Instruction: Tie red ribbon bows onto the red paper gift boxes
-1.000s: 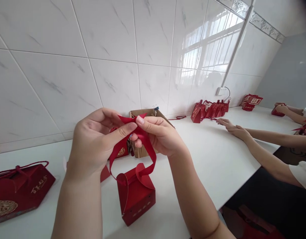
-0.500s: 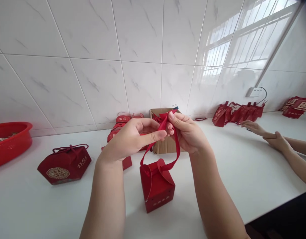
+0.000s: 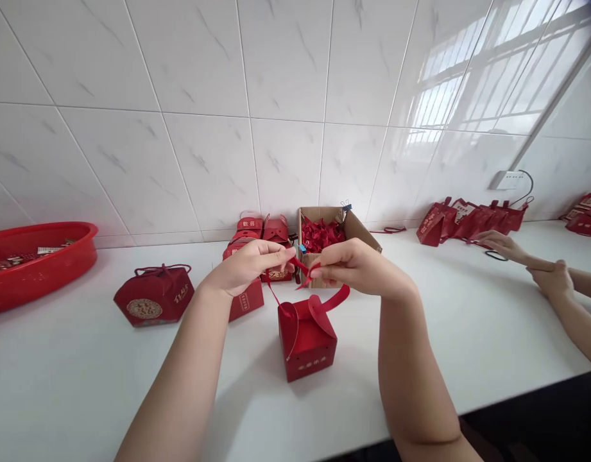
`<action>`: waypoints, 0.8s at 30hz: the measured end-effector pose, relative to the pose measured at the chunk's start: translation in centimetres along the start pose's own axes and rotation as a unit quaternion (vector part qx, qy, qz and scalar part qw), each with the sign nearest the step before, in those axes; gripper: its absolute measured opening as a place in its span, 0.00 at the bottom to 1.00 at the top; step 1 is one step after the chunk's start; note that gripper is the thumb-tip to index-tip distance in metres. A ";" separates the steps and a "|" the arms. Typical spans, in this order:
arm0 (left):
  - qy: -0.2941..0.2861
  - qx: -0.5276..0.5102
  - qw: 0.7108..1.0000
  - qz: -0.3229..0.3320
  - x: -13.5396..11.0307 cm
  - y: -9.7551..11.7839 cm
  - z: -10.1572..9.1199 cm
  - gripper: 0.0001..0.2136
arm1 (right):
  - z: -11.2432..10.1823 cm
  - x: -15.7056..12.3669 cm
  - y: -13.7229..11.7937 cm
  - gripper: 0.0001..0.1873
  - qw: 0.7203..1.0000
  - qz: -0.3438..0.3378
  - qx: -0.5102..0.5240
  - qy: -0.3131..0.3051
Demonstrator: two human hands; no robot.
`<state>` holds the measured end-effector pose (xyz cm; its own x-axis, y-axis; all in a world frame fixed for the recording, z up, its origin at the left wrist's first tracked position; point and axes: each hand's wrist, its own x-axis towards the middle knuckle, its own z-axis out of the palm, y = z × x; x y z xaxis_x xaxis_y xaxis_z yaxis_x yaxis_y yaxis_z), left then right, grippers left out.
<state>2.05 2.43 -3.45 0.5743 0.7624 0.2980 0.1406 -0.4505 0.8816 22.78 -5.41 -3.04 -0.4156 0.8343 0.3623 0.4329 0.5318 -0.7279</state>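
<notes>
A small red gift box (image 3: pixel 310 353) with curved top flaps and gold lettering stands on the white table. Red ribbon (image 3: pixel 334 299) passes through its flaps and rises to both hands above it. My left hand (image 3: pixel 249 264) pinches the ribbon between thumb and fingers at the left. On the other side, my right hand (image 3: pixel 346 264) pinches it too, fingers bent downward. Between the hands the ribbon crosses over itself; whether it is knotted I cannot tell. Behind them, a cardboard box (image 3: pixel 365 234) holds a heap of red ribbons (image 3: pixel 323 235).
Left are a red plastic basin (image 3: pixel 45 263) and a dark red corded box (image 3: pixel 155 296). Stacked red boxes (image 3: pixel 249 224) stand by the wall. Rightward are red bags (image 3: pixel 434 223), a wall socket (image 3: pixel 505 180) and another person's crossed forearms (image 3: pixel 540 264) on the white table (image 3: pixel 449 333).
My hands have moved lower and drawn slightly apart, the ribbon now crossing between them. The view has shifted left, bringing more of the basin and the ribbon heap into sight.
</notes>
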 end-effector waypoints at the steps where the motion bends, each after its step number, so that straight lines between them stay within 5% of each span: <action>1: -0.003 -0.021 0.999 -0.024 -0.2 -0.2 0.1 0.15 | 0.4 0.0 -0.1 0.14 0.999 0.024 -0.027 0.014; 5: 0.018 -0.102 0.993 -0.053 -1.5 -0.9 1.1 0.11 | 2.2 0.1 0.2 0.16 0.993 0.056 -0.070 0.074; 12: 0.057 -0.282 0.956 0.057 -3.6 -4.5 3.7 0.08 | 5.5 -1.0 2.8 0.16 0.972 0.036 -0.067 0.224; 16: 0.099 -0.216 0.967 0.091 -4.2 -5.8 4.9 0.02 | 6.8 -1.3 3.4 0.15 0.960 0.035 -0.071 0.269; 21: 0.139 -0.080 0.973 0.167 -4.7 -5.8 6.3 0.05 | 7.6 -1.4 3.0 0.15 0.963 0.017 -0.099 0.249; 24: 0.173 -0.049 0.971 0.156 -4.9 -5.9 6.5 0.07 | 7.8 -1.6 2.9 0.16 0.963 0.028 -0.109 0.245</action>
<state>3.65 -1.65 -12.53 0.2698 0.7132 0.6470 -0.0844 -0.6518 0.7537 18.47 -6.40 -10.26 0.0179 0.8027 0.5961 0.6230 0.4574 -0.6346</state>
